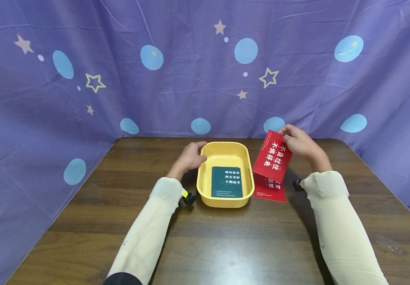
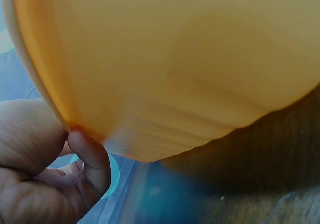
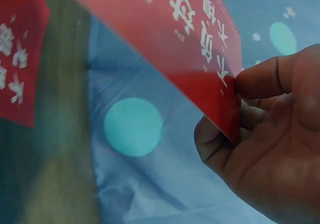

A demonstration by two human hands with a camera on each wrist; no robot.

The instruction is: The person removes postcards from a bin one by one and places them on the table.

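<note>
A yellow plastic basket point(image 1: 224, 155) stands on the table, and a dark green card point(image 1: 223, 184) with white print lies inside it. My left hand point(image 1: 191, 156) pinches the basket's far left rim between thumb and fingers, as the left wrist view also shows. Raised just right of the basket is a red card point(image 1: 270, 158) with white characters; my right hand point(image 1: 299, 142) pinches its upper right corner. Beneath it, a second red card point(image 1: 270, 194) lies on the table, partly covered from the head view.
The brown wooden table point(image 1: 205, 245) reaches back to a purple curtain point(image 1: 198, 95) printed with stars and blue dots. A small transparent piece point(image 1: 389, 243) lies on the right side of the table.
</note>
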